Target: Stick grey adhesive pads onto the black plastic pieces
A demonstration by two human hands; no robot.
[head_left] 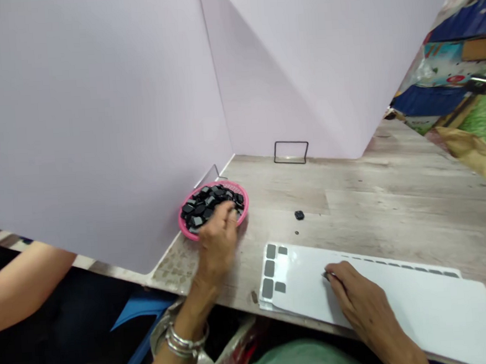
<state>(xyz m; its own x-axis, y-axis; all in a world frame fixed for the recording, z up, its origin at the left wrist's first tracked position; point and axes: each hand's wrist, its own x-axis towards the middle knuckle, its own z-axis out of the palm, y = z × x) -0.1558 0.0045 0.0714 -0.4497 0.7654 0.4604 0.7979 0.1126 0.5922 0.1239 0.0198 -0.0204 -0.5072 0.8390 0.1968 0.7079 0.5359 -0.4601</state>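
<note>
A pink basket (185, 226) full of several small black square parts (206, 202) stands against the white partition. My left hand (217, 240) reaches into its near rim, fingers curled over the parts; whether they hold one is hidden. My right hand (356, 297) rests on a white sheet (422, 302), fingertips pinched on something small and grey. Grey rectangular pads (269, 269) line the sheet's left end, and more run along its far edge.
A single black part (299, 215) lies loose on the wooden table (373, 206). A black wire stand (291, 152) sits by the back partition. Another person's bare arm (21, 280) shows at the left, beyond the divider. Bags and clutter fill the far right.
</note>
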